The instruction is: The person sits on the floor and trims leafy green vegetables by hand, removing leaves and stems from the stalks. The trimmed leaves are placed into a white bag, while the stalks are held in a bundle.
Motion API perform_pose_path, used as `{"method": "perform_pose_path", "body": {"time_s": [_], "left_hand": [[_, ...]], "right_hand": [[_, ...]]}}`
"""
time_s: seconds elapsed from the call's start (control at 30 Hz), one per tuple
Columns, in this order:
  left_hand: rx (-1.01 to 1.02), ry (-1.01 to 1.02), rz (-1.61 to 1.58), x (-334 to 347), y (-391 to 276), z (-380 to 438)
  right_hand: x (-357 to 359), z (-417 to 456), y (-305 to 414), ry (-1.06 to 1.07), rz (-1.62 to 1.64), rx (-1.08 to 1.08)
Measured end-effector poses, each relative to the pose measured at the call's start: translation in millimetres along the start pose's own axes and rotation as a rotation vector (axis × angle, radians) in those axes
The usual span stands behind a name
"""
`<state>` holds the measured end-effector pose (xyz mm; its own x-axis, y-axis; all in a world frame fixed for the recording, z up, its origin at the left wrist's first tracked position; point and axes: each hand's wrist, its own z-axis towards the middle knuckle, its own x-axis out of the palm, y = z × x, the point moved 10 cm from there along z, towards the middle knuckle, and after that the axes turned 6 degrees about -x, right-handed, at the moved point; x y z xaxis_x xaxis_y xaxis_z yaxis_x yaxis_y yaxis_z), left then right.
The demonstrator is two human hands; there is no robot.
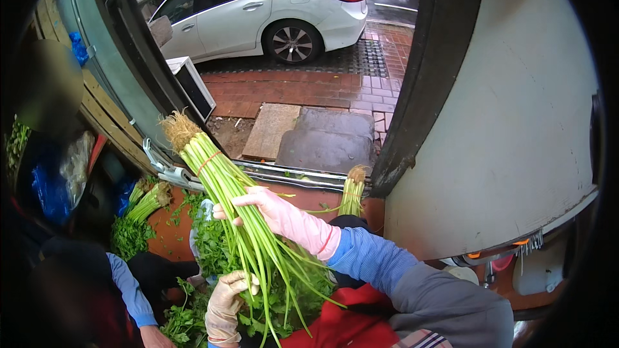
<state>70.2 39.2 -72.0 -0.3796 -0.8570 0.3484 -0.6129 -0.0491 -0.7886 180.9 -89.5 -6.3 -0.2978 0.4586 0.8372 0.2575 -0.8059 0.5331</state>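
Observation:
A large bunch of thin-stalked celery (227, 191) lies slantwise before me. Its tangled roots (181, 130) point up and away to the left, and a reddish band rings the stalks below them. My right hand (261, 208), in a pink glove, grips the bunch around its middle. Lower down, my left hand (229, 299), in a cream glove, has its fingertips closed on stalks at the bunch's lower end. Beneath both hands is a heap of leafy celery greens (213, 246), partly in a pale plastic bag (193, 241).
More rooted celery bunches (150, 200) rest on the reddish floor at left; another celery bunch (353, 195) is by the door sill (309, 176). A co-worker's blue sleeve (128, 290) and hand (154, 337) are at lower left. Outside stands a white car (232, 19). A pale panel (488, 121) curves at right.

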Motion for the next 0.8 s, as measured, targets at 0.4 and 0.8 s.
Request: {"method": "perform_pose_path", "body": {"time_s": [0.4, 0.8], "left_hand": [[-0.001, 0.057, 0.276, 1, 10, 12], [0.642, -0.599, -0.433, -73, -4, -140]], "right_hand": [[8, -9, 3, -0.021, -0.046, 0.055], [10, -20, 56, -0.151, -0.541, -0.286]]}}
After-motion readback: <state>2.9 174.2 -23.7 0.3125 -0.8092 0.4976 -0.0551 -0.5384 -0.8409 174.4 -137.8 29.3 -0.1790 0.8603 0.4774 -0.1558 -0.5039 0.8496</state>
